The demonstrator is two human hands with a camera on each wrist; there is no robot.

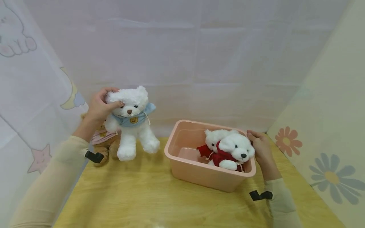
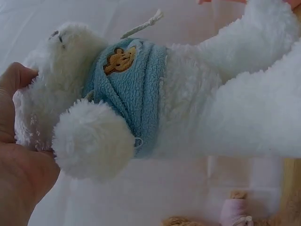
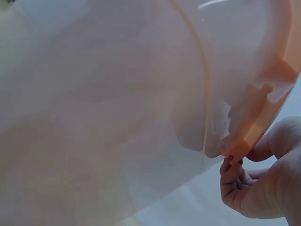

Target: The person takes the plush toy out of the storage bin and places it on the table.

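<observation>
My left hand (image 1: pixel 99 106) grips the head of a white teddy bear (image 1: pixel 132 122) in a light blue hoodie with a small bear face on it. The bear hangs upright, left of a peach plastic bin (image 1: pixel 199 173). In the left wrist view, thumb and fingers (image 2: pixel 23 77) clasp the bear's head (image 2: pixel 61 56). My right hand (image 1: pixel 261 150) holds the bin's right end by its rim; in the right wrist view the fingers curl at the rim (image 3: pixel 254 134). Inside the bin's right half lie a white plush dog (image 1: pixel 238 147) in red and another white plush (image 1: pixel 214 137) in red, partly hidden.
A brown teddy bear (image 1: pixel 106 147) in a pink top sits at the table's left side, partly behind my left arm and the white bear. The wooden table (image 1: pixel 137 199) meets cloth-covered walls at the back, left and right.
</observation>
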